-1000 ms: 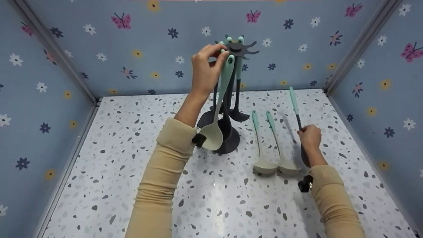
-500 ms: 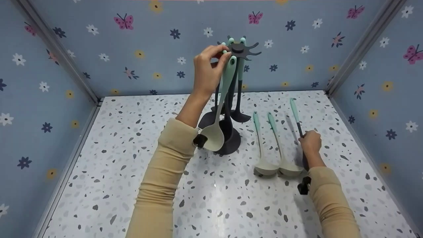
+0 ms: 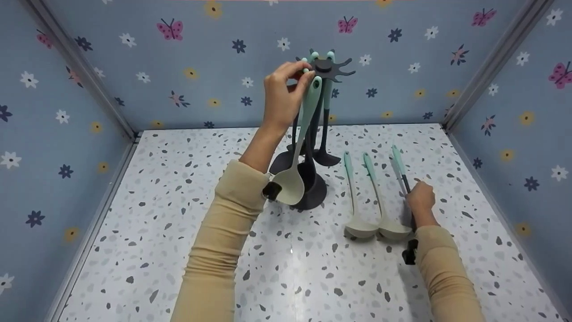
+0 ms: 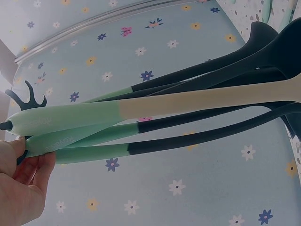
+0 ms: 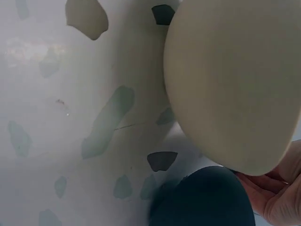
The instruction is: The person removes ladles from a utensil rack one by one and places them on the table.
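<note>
Head view: the right hand (image 3: 421, 197) grips a dark-shafted utensil (image 3: 399, 162), mint end pointing away, just right of a cream ladle (image 3: 392, 229). The left hand (image 3: 282, 97) pinches a hanging handle (image 4: 66, 141).

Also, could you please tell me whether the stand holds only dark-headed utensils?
No, a cream ladle hangs at the front of the stand.

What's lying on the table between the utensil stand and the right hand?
Two mint-handled cream ladles lie side by side in that stretch, between the utensil stand and the right hand; the head view shows this.
</note>
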Motion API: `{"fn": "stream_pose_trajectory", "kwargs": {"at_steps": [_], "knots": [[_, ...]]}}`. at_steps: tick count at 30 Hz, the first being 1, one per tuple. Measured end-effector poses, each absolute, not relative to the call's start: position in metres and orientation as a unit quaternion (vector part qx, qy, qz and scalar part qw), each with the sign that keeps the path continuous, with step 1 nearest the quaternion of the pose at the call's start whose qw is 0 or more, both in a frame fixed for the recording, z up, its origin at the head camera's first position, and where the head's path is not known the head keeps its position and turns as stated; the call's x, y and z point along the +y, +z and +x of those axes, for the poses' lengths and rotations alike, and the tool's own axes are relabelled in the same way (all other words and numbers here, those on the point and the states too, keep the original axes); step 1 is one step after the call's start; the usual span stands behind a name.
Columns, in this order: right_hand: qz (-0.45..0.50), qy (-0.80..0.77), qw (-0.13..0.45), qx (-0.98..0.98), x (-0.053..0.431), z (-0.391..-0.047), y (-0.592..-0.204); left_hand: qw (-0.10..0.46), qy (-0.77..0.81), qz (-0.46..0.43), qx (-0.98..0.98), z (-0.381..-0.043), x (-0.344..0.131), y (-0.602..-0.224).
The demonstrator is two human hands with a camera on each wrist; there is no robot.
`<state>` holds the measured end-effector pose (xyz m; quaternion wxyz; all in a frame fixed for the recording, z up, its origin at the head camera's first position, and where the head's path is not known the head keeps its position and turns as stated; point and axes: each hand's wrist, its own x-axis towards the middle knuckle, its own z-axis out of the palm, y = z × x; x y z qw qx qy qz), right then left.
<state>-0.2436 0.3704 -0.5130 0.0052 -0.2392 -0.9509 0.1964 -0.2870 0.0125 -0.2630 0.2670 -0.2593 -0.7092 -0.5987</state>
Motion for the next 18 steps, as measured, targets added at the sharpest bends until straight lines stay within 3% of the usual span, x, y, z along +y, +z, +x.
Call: {"fn": "stream_pose_trajectory", "kwargs": {"at_steps": [18], "knots": [[-0.246,0.178,-0.024,-0.952,0.3691,-0.2456,-0.5228,0.279,-0.583,-0.265,-0.716,-0.2882,0.0122,-0.2646]]}}
